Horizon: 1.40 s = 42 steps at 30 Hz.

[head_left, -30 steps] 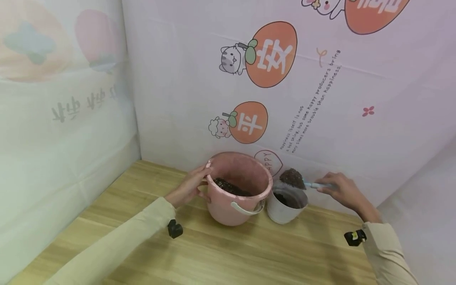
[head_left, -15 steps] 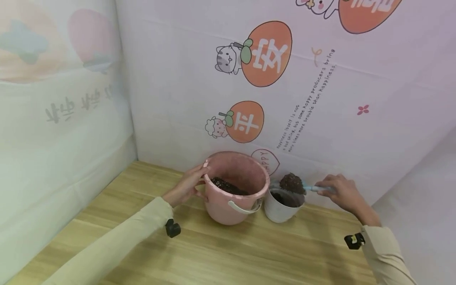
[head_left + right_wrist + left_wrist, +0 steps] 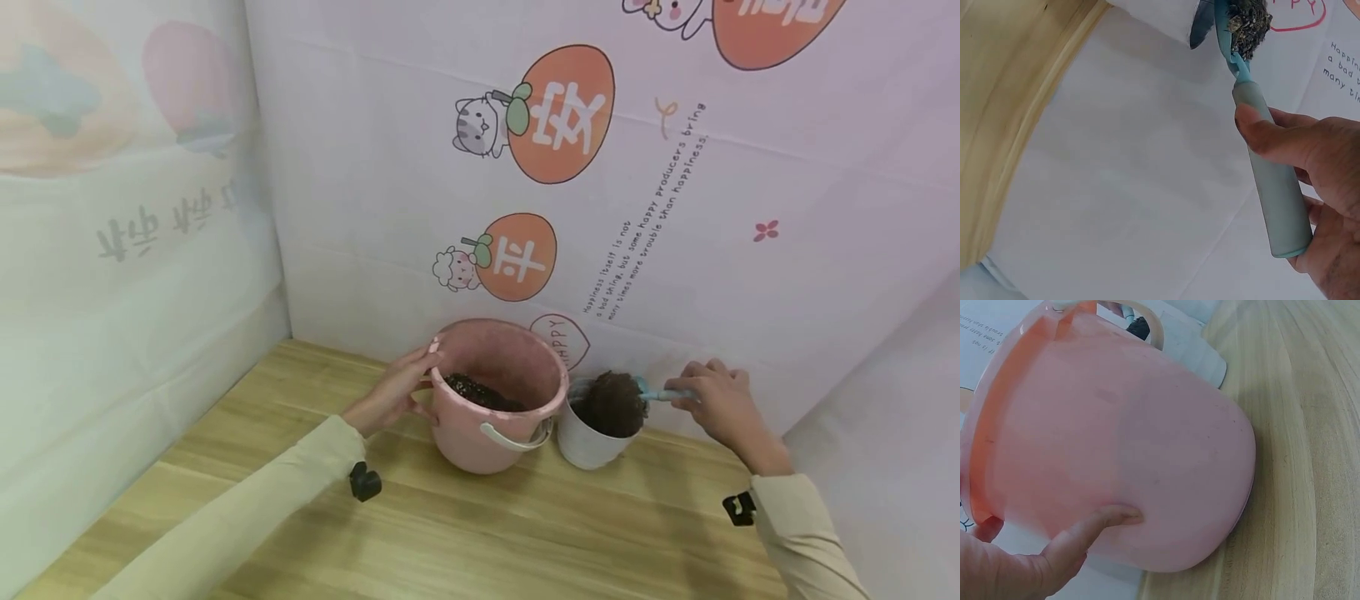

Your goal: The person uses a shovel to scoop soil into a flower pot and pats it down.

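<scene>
My left hand grips the pink bucket at its left rim, the thumb lying along the outer wall in the left wrist view. Dark soil lies inside the bucket, and its white handle hangs down in front. To the right, my right hand holds a light blue hand trowel by its grip. The trowel's blade is tipped over the white pot, with a heap of dark soil on it reaching into the pot's mouth. The heap hides much of the pot's inside.
Bucket and pot stand side by side on a wooden table, close to its back edge. Behind them hangs a white printed cloth. Another pale cloth closes off the left side.
The trowel has come down from above the pot and tipped, so its soil now drops toward the pot's mouth. My left hand and the bucket stay as they were.
</scene>
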Motion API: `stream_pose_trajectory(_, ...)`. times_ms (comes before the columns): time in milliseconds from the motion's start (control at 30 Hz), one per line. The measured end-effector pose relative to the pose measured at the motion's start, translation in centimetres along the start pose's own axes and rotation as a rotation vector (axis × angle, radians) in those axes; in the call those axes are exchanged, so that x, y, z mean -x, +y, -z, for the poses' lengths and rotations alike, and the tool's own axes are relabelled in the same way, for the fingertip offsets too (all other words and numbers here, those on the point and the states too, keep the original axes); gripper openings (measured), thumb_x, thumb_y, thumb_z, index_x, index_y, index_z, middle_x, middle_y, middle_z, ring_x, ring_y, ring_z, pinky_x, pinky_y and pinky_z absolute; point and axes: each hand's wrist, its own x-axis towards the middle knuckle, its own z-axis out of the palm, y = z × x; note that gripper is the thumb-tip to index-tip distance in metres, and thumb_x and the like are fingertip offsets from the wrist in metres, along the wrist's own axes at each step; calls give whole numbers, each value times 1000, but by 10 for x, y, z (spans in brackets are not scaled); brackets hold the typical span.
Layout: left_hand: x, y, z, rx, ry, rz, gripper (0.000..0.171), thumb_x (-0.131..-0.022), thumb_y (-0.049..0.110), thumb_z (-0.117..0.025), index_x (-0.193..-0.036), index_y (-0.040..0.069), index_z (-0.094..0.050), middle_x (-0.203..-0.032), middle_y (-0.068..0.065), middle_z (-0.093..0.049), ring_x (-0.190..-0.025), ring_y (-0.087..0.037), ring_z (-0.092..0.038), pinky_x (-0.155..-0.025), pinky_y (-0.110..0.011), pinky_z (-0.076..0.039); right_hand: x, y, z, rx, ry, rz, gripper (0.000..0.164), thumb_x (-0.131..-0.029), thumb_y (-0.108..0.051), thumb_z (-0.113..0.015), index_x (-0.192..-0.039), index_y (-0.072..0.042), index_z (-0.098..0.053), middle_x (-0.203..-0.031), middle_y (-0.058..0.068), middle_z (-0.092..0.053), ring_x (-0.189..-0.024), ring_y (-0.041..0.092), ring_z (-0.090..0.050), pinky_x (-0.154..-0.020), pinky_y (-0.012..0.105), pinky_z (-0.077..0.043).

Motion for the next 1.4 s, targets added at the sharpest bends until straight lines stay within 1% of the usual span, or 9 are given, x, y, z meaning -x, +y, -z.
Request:
stream_pose_trajectory(167, 0, -2, -1, 2, 12, 11, 62, -110, 30, -51, -167, 20, -30, -173, -17, -21, -150, -52, -32, -73, -57, -67, -1, -6, -3, 113, 81, 45, 25, -76, -1, -88, -100, -8, -82, -93, 8, -65, -79, 27, -44, -69, 55, -37)
stream_pose_trajectory(300, -1, -4, -1, 11, 15, 14, 63, -109, 30, -53, -166, 18, -31, -171, -19, -25, -149, -51, -33, -72, -58, -67, -1, -11, -3, 204, 136, 81, 28, -72, 1, -90, -97, -8, -81, -90, 11, -63, -79, 32, -46, -71, 64, -42)
stream_pose_trajectory(400, 0, -4, -2, 17, 18, 15, 63, -108, 30, -54, -166, 17, -32, -169, -19, -28, -148, -51, -34, -71, -57, -67, -3, -12, -3, 243, 169, 93, 28, -71, 4, -90, -94, -8, -80, -87, 11, -60, -78, 32, -45, -70, 63, -42)
stream_pose_trajectory(567, 0, -4, -1, 21, 14, 8, 63, -108, 30, -53, -166, 17, -32, -168, -20, -30, -148, -51, -35, -69, -55, -67, -7, -14, -3, 284, 219, 114, 27, -70, 5, -89, -92, -7, -79, -82, 11, -56, -75, 31, -43, -65, 56, -38)
stream_pose_trajectory(700, 0, -4, 0, 21, 16, 8, 63, -108, 30, -53, -166, 18, -31, -168, -20, -29, -147, -51, -35, -69, -55, -67, -9, -16, -1, 292, 230, 111, 28, -69, 6, -89, -92, -6, -79, -82, 12, -56, -74, 32, -43, -64, 55, -38)
stream_pose_trajectory(867, 0, -5, 0, 20, 18, 9, 64, -108, 30, -53, -166, 17, -31, -169, -19, -28, -147, -51, -36, -68, -55, -67, -8, -17, -1, 276, 257, 88, 27, -69, 7, -88, -92, -4, -78, -85, 16, -59, -75, 33, -43, -64, 59, -39)
stream_pose_trajectory(1067, -1, -5, 2, 20, 7, 7, 64, -109, 31, -53, -167, 17, -29, -170, -19, -26, -147, -50, -37, -69, -56, -67, -12, -20, 0, 227, 298, 84, 26, -73, 7, -85, -96, -3, -77, -91, 19, -61, -78, 39, -47, -66, 66, -40)
stream_pose_trajectory(1200, -1, -4, 2, 13, 11, 9, 65, -109, 32, -53, -167, 18, -28, -171, -19, -24, -148, -49, -36, -71, -56, -67, -17, -26, 2, 202, 316, 77, 24, -78, 5, -83, -99, -3, -76, -96, 19, -63, -82, 45, -50, -67, 69, -40)
stream_pose_trajectory(1400, -1, 0, 3, 6, 8, 13, 66, -109, 33, -53, -168, 17, -26, -171, -17, -24, -149, -49, -35, -71, -55, -67, -26, -37, 0, 202, 414, 79, 22, -82, 4, -78, -103, -2, -74, -98, 20, -65, -79, 48, -53, -64, 66, -41)
